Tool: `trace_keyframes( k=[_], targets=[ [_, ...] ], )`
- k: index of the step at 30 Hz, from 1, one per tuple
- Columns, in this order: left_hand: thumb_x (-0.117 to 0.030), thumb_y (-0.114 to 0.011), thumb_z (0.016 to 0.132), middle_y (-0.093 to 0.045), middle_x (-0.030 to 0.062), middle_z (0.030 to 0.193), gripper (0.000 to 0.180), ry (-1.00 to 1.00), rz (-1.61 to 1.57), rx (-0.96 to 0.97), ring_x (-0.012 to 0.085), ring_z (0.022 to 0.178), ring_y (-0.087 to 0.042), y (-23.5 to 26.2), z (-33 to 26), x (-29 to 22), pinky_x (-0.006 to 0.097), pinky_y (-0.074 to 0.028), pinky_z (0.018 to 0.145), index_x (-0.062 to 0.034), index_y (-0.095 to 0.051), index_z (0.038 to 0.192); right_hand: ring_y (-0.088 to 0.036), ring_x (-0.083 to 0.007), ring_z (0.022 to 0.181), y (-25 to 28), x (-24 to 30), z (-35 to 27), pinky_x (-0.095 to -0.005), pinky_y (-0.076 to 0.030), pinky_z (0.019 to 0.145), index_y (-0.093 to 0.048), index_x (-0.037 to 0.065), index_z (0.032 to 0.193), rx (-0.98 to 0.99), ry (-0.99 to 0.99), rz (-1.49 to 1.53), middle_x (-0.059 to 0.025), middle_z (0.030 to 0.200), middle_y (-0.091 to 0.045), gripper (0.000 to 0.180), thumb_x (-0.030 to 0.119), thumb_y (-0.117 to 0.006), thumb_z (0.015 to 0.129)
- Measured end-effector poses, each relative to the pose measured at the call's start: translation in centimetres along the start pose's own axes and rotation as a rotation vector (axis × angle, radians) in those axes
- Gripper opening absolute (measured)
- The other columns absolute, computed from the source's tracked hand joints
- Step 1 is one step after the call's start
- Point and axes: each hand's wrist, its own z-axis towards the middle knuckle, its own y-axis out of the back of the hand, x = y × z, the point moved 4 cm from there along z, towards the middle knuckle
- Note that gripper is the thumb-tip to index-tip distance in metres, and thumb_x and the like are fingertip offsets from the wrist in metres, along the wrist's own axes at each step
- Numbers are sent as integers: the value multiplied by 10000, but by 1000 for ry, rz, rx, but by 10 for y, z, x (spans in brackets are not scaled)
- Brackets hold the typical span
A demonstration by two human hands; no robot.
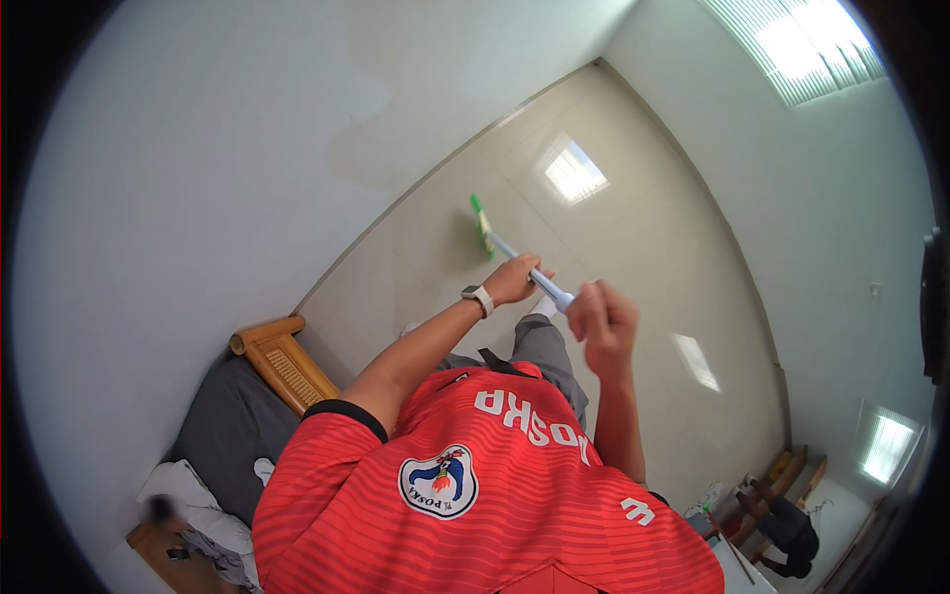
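Both my hands are on a pale blue pole (552, 289), which slants away from me over the floor. At its far end is a narrow green-and-cream crosswise head (483, 226); whether it is a broom or a mop I cannot tell. My left hand (517, 279), with a watch (479, 299) on its wrist, wraps around the pole lower down. Closer to my body, my right hand (604, 325) is closed in a fist at the upper end. A dark shadow lies on the tiles beside the head.
Pale glossy floor tiles (643, 238) run between two white walls. At left stand a wooden bed end (282, 361) and a dark mattress (237, 416); a person (183, 530) is beyond it. Wooden furniture (782, 485) and a dark-clothed shape (792, 540) are at the lower right.
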Motion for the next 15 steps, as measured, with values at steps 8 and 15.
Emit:
trace_keyframes(
  k=[8,15],
  targets=[
    [-252,-641,892,-653,243,907,234,192,-41,394,429,879,-629,-42,-109,37,485,-486,750,-19,-618,902,-419,-72,464,-16,-34,-4,-247,-315,446,-458,56,676,-42,-312,412,16,517,-436,387,200,-517,1030],
    [-168,-662,802,-681,195,787,158,299,-595,611,378,760,-657,-67,-101,54,442,-510,702,-20,-668,856,-372,-100,455,-57,-33,-25,-294,-290,450,-501,7,656,185,-156,42,-20,529,-461,370,194,-638,945]
  ],
)
